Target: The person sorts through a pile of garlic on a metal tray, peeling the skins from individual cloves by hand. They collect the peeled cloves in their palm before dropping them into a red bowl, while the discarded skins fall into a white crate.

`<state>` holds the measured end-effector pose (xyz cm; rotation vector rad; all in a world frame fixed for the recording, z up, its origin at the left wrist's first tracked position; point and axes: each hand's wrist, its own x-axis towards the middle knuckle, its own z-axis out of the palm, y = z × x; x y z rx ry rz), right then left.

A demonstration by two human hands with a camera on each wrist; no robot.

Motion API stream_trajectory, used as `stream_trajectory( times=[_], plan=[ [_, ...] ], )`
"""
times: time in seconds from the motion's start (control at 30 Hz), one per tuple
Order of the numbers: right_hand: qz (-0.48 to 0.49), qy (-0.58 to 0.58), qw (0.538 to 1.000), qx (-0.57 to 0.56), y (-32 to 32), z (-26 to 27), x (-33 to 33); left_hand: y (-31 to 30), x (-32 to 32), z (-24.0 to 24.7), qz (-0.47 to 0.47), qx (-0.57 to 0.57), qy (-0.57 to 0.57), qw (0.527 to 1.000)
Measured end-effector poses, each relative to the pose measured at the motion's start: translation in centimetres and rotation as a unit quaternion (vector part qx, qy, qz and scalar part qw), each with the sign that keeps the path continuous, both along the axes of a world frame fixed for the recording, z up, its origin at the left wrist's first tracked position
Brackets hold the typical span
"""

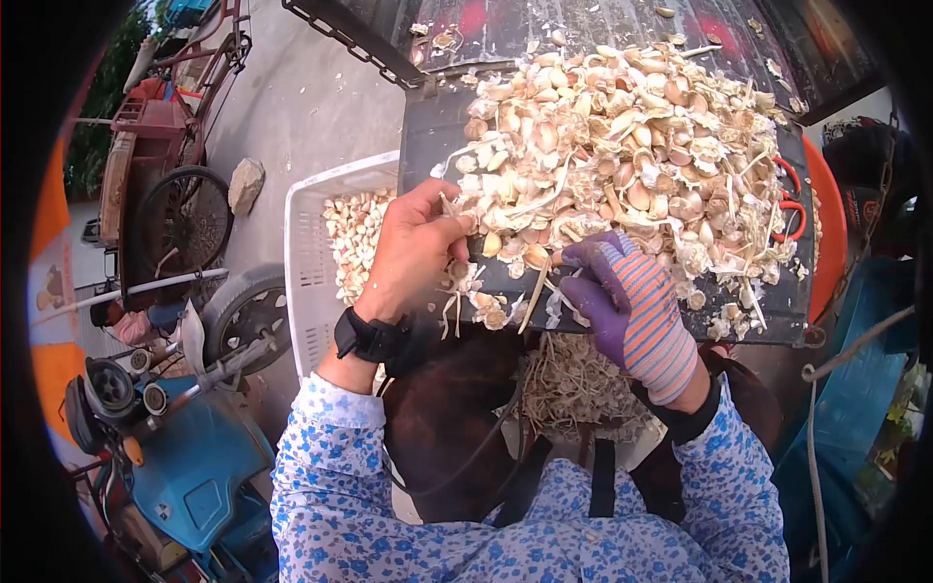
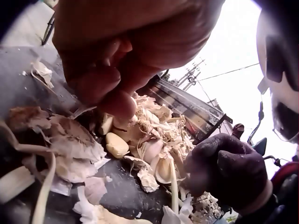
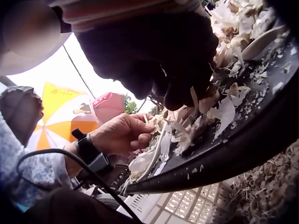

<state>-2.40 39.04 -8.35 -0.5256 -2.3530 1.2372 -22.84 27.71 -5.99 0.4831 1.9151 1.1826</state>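
A heap of garlic cloves and papery skins [image 1: 632,155] covers the dark board [image 1: 428,126]. At its near left edge my bare left hand [image 1: 413,243] is curled, thumb and fingertips pinching a small pale garlic piece [image 3: 148,122], mostly hidden by the fingers. My right hand [image 1: 632,316], in a striped purple glove, bends its fingers at the near edge of the heap. Its fingertips meet a clove [image 1: 536,257] and a dry stalk [image 1: 535,296]; I cannot tell what lies inside its grasp. A loose peeled clove [image 2: 117,145] lies below the left fingers.
Left of the board stands a white plastic crate [image 1: 309,282] with many cloves. Red-handled scissors [image 1: 792,209] lie at the heap's right side. Stalk and skin waste [image 1: 583,389] is under the near edge. A blue tricycle [image 1: 199,476] is parked at left, near a stone [image 1: 247,187].
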Motion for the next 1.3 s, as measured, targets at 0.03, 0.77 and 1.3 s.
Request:
stream_trajectory(
  times=[0.03,0.77,1.3],
  plan=[
    [-0.003,-0.013,0.999,-0.029,0.1,0.3,0.3,-0.3,0.0,-0.3,0.013,0.003,-0.005,1.0],
    [-0.209,0.09,0.968,-0.108,4.3,6.1,4.5,6.2,-1.3,-2.8,-0.143,-0.029,0.476,0.867],
    [-0.322,0.124,0.927,-0.149,9.2,4.5,12.0,3.8,-2.6,-0.8,0.11,0.123,-0.086,0.982]
  ],
)
